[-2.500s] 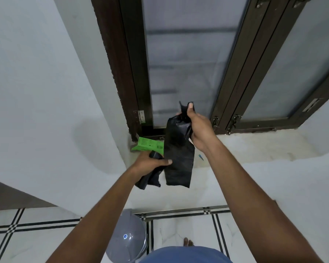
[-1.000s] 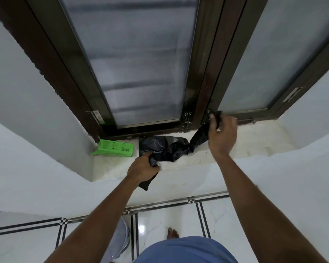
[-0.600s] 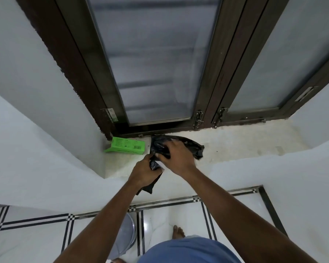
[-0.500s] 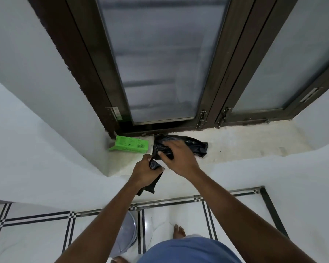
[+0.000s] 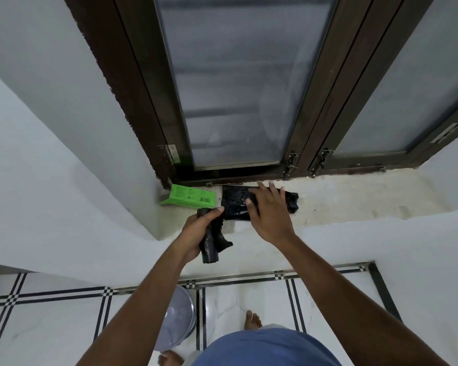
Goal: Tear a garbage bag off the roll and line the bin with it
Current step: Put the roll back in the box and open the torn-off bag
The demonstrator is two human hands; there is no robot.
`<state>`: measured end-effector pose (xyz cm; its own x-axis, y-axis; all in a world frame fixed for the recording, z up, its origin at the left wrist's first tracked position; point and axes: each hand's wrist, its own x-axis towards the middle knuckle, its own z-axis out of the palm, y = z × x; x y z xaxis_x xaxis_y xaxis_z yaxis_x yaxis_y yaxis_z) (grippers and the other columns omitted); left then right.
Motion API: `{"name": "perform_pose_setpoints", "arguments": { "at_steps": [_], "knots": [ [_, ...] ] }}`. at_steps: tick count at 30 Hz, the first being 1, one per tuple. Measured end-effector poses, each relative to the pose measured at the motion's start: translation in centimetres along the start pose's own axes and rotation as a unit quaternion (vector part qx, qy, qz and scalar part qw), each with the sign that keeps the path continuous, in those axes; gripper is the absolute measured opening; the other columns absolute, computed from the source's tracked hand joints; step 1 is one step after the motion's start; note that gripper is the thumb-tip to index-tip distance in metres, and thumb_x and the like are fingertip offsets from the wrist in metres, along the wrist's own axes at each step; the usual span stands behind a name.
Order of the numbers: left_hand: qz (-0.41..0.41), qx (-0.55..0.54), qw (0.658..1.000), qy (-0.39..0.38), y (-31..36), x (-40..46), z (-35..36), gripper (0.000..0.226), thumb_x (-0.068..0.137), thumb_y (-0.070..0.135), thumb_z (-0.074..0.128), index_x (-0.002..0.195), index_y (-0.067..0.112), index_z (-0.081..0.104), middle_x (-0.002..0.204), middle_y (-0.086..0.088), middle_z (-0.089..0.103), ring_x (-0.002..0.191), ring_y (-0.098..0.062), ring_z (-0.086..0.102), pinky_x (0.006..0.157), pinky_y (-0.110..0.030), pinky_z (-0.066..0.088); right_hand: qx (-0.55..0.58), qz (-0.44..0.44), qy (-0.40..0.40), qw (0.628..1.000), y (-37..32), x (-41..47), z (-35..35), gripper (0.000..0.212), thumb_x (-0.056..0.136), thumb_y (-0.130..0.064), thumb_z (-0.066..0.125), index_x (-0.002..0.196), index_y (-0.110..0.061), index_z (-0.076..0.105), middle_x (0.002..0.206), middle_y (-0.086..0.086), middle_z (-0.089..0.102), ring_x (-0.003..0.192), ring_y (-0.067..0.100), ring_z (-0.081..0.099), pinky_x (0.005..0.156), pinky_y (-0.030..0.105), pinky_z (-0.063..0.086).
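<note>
A black garbage bag roll (image 5: 209,245) is gripped in the left hand (image 5: 196,233), with the fingers and thumb curled round its upper part; the lower end of the roll hangs below the hand, in front of the white wall under the window sill (image 5: 354,199). From the top of the roll, black plastic runs across to a flattened, crumpled garbage bag (image 5: 236,204) that lies on the sill just in front of the window frame. Whether the bag is fully parted from the roll cannot be told.

The right hand (image 5: 269,210) is laid palm-down on the bag, its fingers straight and slightly spread, pressing on the plastic rather than curled round it. The bag's right end protrudes beyond the hand.

A green box (image 5: 189,199) with a barcode is observed on the sill, just beside the bag's left end, in the corner against the wall. Behind it stands a dark brown window frame (image 5: 143,101) with frosted glass panes (image 5: 236,83); latches are seen at the base of the frame.

The grey bin (image 5: 180,318) is noted on the tiled floor (image 5: 50,326) below, partly hidden behind the left forearm, well apart from the bag; only part of its domed top is visible. The person's bare foot (image 5: 252,320) stands on the tiles just to the right of the bin.
</note>
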<state>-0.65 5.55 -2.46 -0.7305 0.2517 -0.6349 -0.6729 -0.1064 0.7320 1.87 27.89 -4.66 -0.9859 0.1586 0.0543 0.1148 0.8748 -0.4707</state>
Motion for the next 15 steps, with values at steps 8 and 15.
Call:
{"name": "perform_pose_setpoints", "arguments": {
  "at_steps": [8,15],
  "knots": [
    [0.097,0.020,0.995,0.011,3.7,-2.1,1.0,0.015,0.100,0.029,0.080,0.096,0.014,0.079,0.085,0.000,0.082,0.082,-0.017,0.078,0.072,-0.030,0.061,0.438,0.118,-0.150,0.878,-8.4,-3.9,-1.6,0.054,0.091,-0.057,0.085,0.131,-0.023,0.075,0.119,0.002,0.082,0.111,0.016,0.080,0.098,0.041,0.066],
    [0.123,0.065,0.989,0.042,6.0,-3.1,-0.3,0.025,0.099,0.038,0.076,0.113,0.017,0.080,0.107,-0.001,0.086,0.095,-0.017,0.080,0.077,-0.030,0.062,0.474,0.112,-0.034,0.873,-9.4,-4.2,-1.8,0.027,0.111,-0.023,0.068,0.095,-0.006,0.082,0.086,0.015,0.079,0.082,0.013,0.068,0.081,0.030,0.057]
  ]
}}
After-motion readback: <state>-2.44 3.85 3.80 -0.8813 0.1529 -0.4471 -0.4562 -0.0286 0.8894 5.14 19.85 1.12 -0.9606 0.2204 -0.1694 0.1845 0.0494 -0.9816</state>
